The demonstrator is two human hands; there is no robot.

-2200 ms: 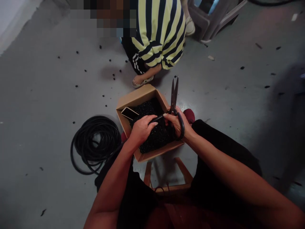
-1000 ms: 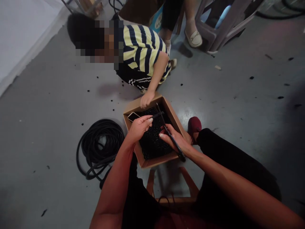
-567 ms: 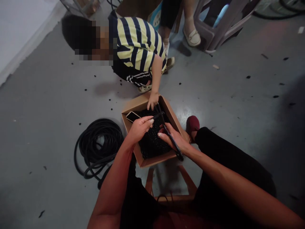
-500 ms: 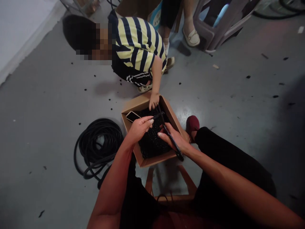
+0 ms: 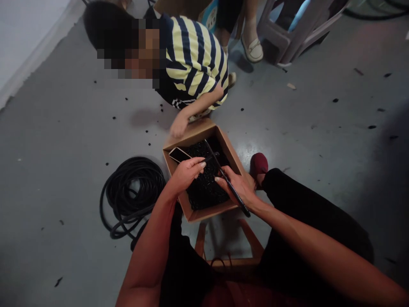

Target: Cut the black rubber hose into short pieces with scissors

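My left hand (image 5: 186,173) is closed on the end of a black hose (image 5: 211,158) over an open cardboard box (image 5: 194,133). My right hand (image 5: 239,187) grips black scissors (image 5: 223,175), whose blades cross the hose tip. The box is full of small black cut pieces (image 5: 204,187), and a phone (image 5: 179,154) lies at its left inner edge. The hose runs from a black coil (image 5: 132,194) on the floor to my left.
A small person in a yellow and navy striped shirt (image 5: 196,55) crouches just beyond the box, one hand (image 5: 178,126) near its far left corner. Another person's feet (image 5: 252,47) and a grey plastic stool (image 5: 294,25) are at the back. Black scraps dot the grey floor. A wooden stool (image 5: 230,251) is under me.
The scissors swung down from upright to lie across the hose tip over the box. The small person's hand reached into the box, then drew back to outside its far left corner.
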